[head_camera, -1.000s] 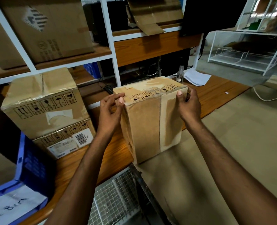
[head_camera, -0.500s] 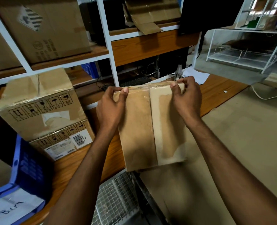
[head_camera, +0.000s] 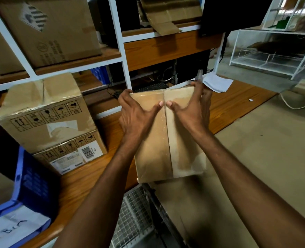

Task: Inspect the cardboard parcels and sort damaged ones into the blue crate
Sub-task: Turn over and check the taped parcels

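The parcel [head_camera: 167, 136] was clasped by its sides in the left grip [head_camera: 135, 113] and right grip [head_camera: 189, 110], thumbs nearly meeting on its taped seam, long axis running away from the person, perhaps resting on the table [head_camera: 87, 183], with the blue crate [head_camera: 31, 183] lower left, nearer the left grip.

**Support:** orange-brown wood-grain worktop [head_camera: 80, 178], running from left foreground to right background.

**Directly on it, left:** brown cardboard box with barcode label [head_camera: 73, 156], carrying a dented cardboard box with handling symbols [head_camera: 46, 111].

**Far right end:** white paper sheet [head_camera: 218, 83]; small clear bottle [head_camera: 199, 76] just beside it; tiny white scrap [head_camera: 250, 99] lying apart.

**Over the near edge:** tape-sealed brown cardboard parcel [head_camera: 153, 154], gripped by left hand [head_camera: 135, 115] and right hand [head_camera: 191, 113]; contact with the top cannot be told.

**Left end:** blue plastic crate [head_camera: 31, 179], footing hidden.

**Above:** white-framed wooden shelf [head_camera: 110, 53] bearing a large printed cardboard carton [head_camera: 49, 33].
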